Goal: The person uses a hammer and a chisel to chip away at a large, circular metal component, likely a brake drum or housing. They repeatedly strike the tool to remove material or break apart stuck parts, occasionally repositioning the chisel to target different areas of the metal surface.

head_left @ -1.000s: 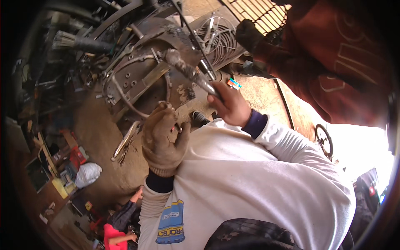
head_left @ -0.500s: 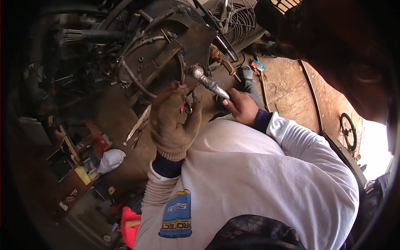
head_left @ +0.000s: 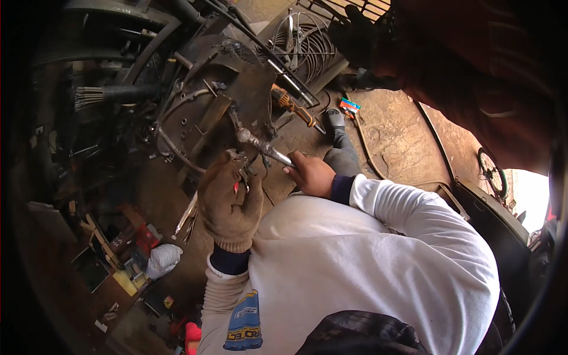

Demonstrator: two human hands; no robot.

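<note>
My bare right hand (head_left: 318,176) is closed round the silver handle of a hammer (head_left: 267,150), its rounded metal head pointing away to the upper left. In a brown knitted glove, my left hand (head_left: 226,201) is closed on something dark and metallic with a red part (head_left: 236,186); its kind cannot be made out. Just beyond both hands is a workbench (head_left: 236,89) with a dark, worn metal top, where the hammer head hangs over or rests near the edge. Nuts and curved metal rods lie on it.
An orange and black power tool (head_left: 293,105) lies right of the bench, near a coil of wire (head_left: 307,44). A wire brush (head_left: 89,97) is at the far left. A white bag (head_left: 164,260) sits at lower left. Another person's dark red clothing (head_left: 473,71) fills the upper right.
The view has shifted, so bench and hands appear differently placed. My right hand with the hammer has come a little nearer my left hand. Both hands keep their hold.
</note>
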